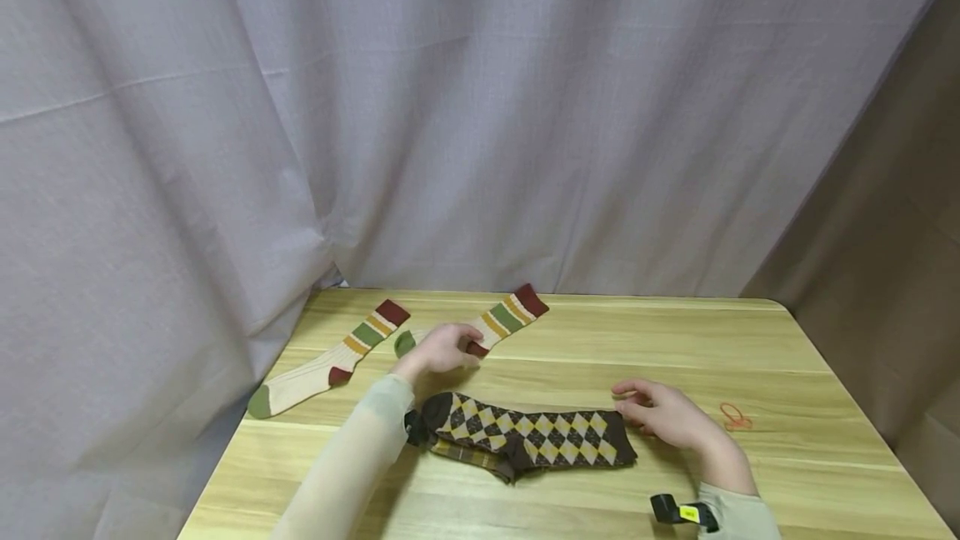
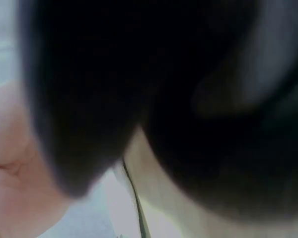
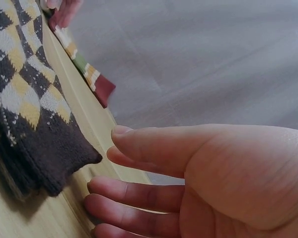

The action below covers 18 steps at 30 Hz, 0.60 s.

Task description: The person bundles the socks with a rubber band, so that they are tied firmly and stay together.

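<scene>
Head view, from the left: a striped sock [image 1: 303, 387] lies flat on the table [image 1: 795, 373], its long axis slanting, green toe near and to the left, maroon cuff far and to the right, heel on its right side. Next comes a second striped sock [image 1: 501, 323], nearer the curtain [image 1: 480, 148], slanting the same way with its toe to the left; the left hand [image 1: 438, 350] covers part of its foot. The thumb and fingers of that hand are apart, with the maroon heel showing between them; whether they touch the sock I cannot tell. Nearer the person, an argyle sock [image 1: 551, 436] lies across the table, dark toe left, cuff right, heel toward the person, its long axis roughly along the table's far edge. A plaid sock [image 1: 468, 454] shows from beneath it. Beside the cuff is the right hand [image 1: 667, 417], fingers loosely bent and thumb apart, and farther right lies a red band [image 1: 735, 417]. The left wrist view is mostly dark blur with some skin at its left edge. The right wrist view shows what the head view leaves unclear: a gap between the right fingertips [image 3: 120, 130] and the cuff, and the cuff's layered edge.
</scene>
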Available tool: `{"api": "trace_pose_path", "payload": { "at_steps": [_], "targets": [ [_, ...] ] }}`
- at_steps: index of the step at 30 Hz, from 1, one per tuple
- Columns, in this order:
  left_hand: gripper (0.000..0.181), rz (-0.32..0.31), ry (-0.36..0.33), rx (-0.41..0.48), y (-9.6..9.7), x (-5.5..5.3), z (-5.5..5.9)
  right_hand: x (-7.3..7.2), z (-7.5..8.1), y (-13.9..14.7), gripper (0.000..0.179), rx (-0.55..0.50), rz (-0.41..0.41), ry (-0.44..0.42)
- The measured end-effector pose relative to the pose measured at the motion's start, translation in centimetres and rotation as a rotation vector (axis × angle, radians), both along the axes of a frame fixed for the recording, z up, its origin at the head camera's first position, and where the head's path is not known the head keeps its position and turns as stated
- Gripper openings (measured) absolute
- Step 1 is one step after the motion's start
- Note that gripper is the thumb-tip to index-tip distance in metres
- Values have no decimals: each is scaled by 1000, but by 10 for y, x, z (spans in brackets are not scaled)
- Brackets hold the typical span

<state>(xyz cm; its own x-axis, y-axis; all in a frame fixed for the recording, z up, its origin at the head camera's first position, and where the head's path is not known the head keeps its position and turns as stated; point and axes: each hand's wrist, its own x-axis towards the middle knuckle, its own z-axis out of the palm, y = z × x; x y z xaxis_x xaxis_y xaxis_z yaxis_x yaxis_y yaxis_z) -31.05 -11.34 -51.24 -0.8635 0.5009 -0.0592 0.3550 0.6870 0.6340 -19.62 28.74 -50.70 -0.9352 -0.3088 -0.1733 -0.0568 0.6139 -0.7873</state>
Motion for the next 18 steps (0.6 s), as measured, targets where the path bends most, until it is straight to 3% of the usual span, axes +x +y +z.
{"api": "trace_pose_path", "payload": {
  "at_steps": [18],
  "targets": [
    [33,-75,-139,42,29,11,2,-1,0,1,37,3,0,13]
  ]
}}
